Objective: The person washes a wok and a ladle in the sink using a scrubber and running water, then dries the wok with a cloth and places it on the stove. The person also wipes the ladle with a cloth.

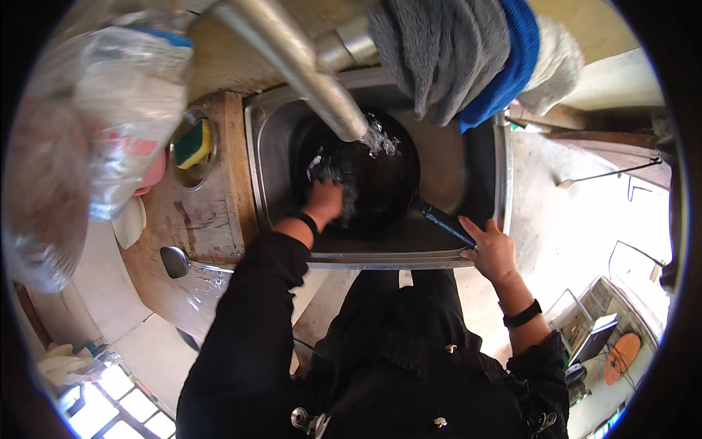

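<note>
A black frying pan (378, 181) lies in the metal sink (444, 159), with water in it. From the faucet spout (345, 123) water runs into the pan's far side. My right hand (493, 247) grips the end of the pan's dark handle (444, 225) by the sink's near right edge. My left hand (324, 202) is down in the left part of the pan, blurred; its fingers are hidden by splashing water and glare, so whether it holds anything cannot be told.
Left of the sink, a yellow and green sponge (193, 145) sits in a metal dish on a wooden board (203, 219), near a metal ladle or spoon (175, 262). Plastic bags (131, 110) hang at the far left. Grey and blue cloths (449, 49) overhang the sink's back right.
</note>
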Tool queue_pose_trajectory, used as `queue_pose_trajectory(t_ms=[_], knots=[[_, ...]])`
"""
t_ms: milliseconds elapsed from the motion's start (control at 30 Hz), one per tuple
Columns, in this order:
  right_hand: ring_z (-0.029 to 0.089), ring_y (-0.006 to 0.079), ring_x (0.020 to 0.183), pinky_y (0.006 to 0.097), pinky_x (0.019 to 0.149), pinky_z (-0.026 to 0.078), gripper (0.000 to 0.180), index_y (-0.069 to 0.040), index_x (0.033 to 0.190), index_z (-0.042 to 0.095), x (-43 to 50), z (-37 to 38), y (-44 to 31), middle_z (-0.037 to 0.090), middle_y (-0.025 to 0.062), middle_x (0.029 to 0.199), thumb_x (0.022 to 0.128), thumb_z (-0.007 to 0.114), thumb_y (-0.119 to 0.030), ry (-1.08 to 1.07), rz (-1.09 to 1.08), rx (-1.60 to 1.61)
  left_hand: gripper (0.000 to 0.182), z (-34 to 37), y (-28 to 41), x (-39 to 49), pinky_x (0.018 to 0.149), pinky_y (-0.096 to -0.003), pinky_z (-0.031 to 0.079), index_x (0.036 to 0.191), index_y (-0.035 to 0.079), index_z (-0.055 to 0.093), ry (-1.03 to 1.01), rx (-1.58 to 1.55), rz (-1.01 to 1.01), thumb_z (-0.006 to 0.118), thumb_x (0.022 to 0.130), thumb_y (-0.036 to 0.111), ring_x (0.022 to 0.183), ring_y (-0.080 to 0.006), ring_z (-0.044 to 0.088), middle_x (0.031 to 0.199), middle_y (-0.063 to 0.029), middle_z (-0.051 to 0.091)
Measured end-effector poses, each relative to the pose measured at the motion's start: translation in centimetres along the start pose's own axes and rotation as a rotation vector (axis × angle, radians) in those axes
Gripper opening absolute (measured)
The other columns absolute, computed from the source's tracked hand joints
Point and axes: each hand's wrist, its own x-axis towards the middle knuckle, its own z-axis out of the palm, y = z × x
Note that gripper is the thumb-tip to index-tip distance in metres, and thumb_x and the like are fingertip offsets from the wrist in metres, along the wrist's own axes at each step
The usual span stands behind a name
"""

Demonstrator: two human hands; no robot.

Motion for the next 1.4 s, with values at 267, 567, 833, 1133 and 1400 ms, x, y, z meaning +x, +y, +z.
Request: queue_pose_trajectory(t_ms=[267, 567, 833, 1133, 1400], knots=[[0.065, 0.0302, 0.057, 0.0404, 0.048, 0.053, 0.044, 0.002, 0.103, 0.042, 1.9, -2.4, -1.6, 0.059, 0.0208, 0.067, 0.069, 0.067, -0.008, -0.562, 0.013, 0.306, 0.027, -6.7, 10.3, 4.0, 0.06, -0.0309, 0.047, 0.105, 0.003, 0.061, -0.082, -1.484, 0.037, 0.054, 0.081, 0.013, 0.074, -0.0173, 0.059, 0.085, -0.0059, 0.062], [0.052, 0.0151, 0.046, 0.0258, 0.039, 0.041, 0.019, 0.0, 0.075, 0.051, 2.3, -1.4, -9.6, 0.05, 0.0068, 0.057, 0.075, 0.068, -0.007, -0.818, 0.154, 1.147, 0.021, -11.1, -0.8, -3.9, 0.066, -0.0372, 0.045, 0.087, -0.003, 0.063, 0.705, -1.758, -0.16, 0.059, 0.08, 0.017, 0.073, -0.0194, 0.057, 0.078, -0.0086, 0.063], [0.041, 0.0058, 0.048, 0.0178, 0.038, 0.036, 0.01, 0.0, 0.09, 0.045, -2.4, -3.3, -5.6, 0.039, 0.001, 0.062, 0.085, 0.051, -0.006, -1.219, 0.318, 1.968, 0.024, -18.0, -2.1, -12.9, 0.069, -0.0343, 0.045, 0.103, -0.002, 0.057, 0.927, -1.921, -0.088, 0.056, 0.086, 0.015, 0.079, -0.017, 0.054, 0.091, -0.0078, 0.059], [0.044, 0.0071, 0.042, 0.0172, 0.033, 0.041, 0.024, 0.004, 0.099, 0.042, -7.3, -4.2, -6.1, 0.042, 0.0039, 0.062, 0.078, 0.053, -0.002, -1.395, 0.164, 2.332, 0.037, -16.0, -5.5, -12.7, 0.082, -0.0396, 0.047, 0.115, 0.001, 0.055, 1.02, -1.889, 0.254, 0.06, 0.083, 0.018, 0.094, -0.0291, 0.058, 0.105, -0.0148, 0.061], [0.039, 0.0094, 0.041, 0.0202, 0.033, 0.035, 0.017, 0.002, 0.092, 0.045, -8.2, -5.7, -5.5, 0.039, 0.0043, 0.061, 0.078, 0.052, -0.004, -1.183, 0.231, 2.069, 0.028, -13.3, -2.7, -8.7, 0.075, -0.0447, 0.045, 0.091, -0.001, 0.057, 0.893, -1.167, -0.179, 0.069, 0.071, 0.014, 0.087, -0.0396, 0.058, 0.087, -0.0214, 0.06]])
